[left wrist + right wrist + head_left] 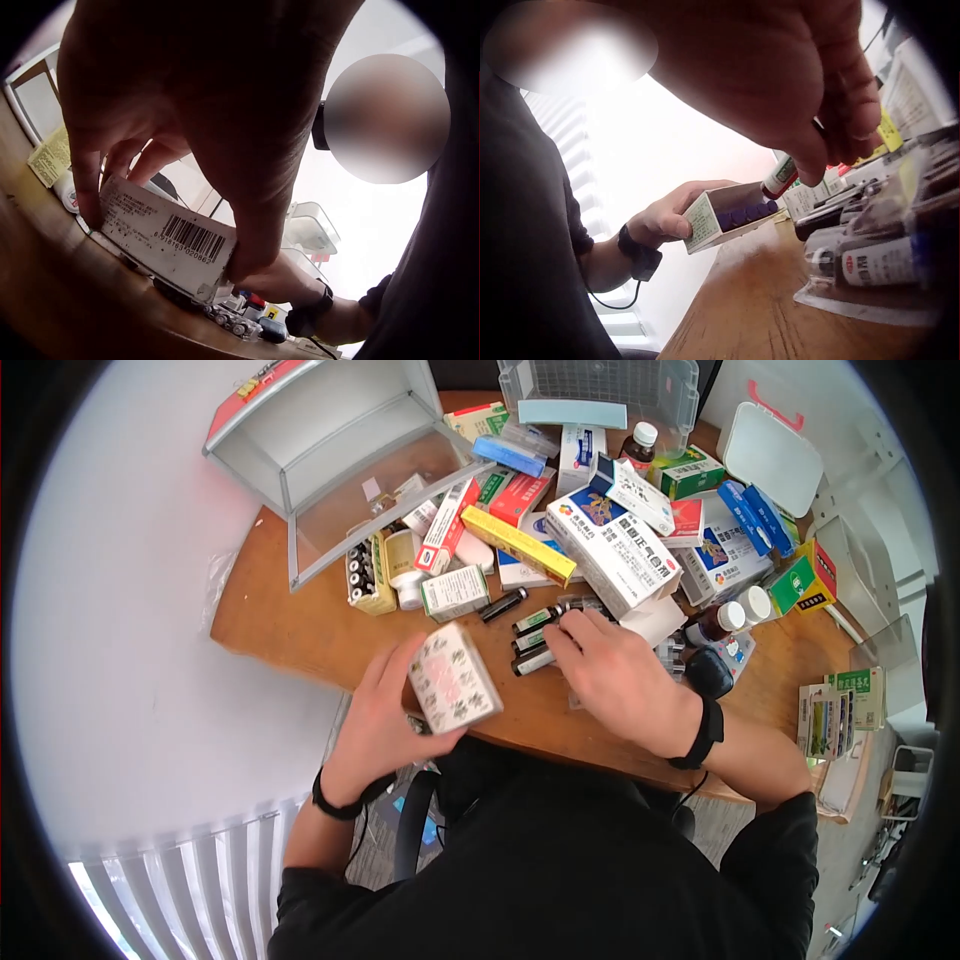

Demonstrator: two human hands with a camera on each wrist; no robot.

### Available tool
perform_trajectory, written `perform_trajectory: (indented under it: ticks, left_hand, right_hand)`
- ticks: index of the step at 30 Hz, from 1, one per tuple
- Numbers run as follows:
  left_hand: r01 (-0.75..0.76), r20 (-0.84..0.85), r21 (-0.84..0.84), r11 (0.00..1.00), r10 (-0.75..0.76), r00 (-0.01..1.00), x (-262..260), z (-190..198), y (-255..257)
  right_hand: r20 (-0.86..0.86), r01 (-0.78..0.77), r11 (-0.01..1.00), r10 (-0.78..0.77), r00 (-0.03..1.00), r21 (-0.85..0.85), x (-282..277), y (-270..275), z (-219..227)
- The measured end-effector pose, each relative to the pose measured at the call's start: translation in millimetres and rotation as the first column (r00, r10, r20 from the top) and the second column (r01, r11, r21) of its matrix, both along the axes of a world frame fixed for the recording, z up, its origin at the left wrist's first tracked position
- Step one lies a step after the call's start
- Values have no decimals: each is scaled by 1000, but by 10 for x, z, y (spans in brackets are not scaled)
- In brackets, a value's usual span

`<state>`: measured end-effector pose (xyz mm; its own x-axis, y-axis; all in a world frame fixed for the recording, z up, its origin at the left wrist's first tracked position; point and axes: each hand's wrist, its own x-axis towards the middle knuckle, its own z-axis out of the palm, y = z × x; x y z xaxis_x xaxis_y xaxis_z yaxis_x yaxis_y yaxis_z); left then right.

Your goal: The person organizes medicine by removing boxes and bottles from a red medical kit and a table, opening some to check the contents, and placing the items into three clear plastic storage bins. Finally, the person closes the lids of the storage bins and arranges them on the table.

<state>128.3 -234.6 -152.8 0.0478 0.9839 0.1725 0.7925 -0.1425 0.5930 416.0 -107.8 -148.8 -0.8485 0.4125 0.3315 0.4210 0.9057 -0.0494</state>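
My left hand (375, 710) grips a small white carton (454, 678) with a printed floral pattern, tilted above the table's front edge. A barcode shows on the carton (169, 234) in the left wrist view. Through its open end, in the right wrist view, a row of dark blue caps (746, 215) shows inside. The right hand (625, 680) is over the table and pinches a small vial (781, 174) with a green, white and red label. Several dark vials (533, 622) with labels lie beside the right fingertips.
Behind the hands is a pile of medicine boxes, with a large white box (620, 555) and a yellow box (518, 545). Brown bottles (712, 625) stand right. A box of vials (368, 575) stands left, near a clear-fronted case (345, 510). A clear bin (600, 400) stands at the back.
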Motion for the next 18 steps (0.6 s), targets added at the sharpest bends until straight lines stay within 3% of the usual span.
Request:
perform_trajectory:
  ticks: [6,11,18]
  left_hand:
    - [59,51,-35,998,-58,997,82,-77,122]
    - [75,-84,42,996,-71,994,205,-173,180]
    - [53,-30,89,995,-51,998,178,-197,187]
  right_hand:
    - [7,-10,999,10,1000,-46,19,-14,19]
    - [16,-7,997,8,1000,-72,57,-35,7]
    - [-59,0,991,-8,998,-132,79,-45,20]
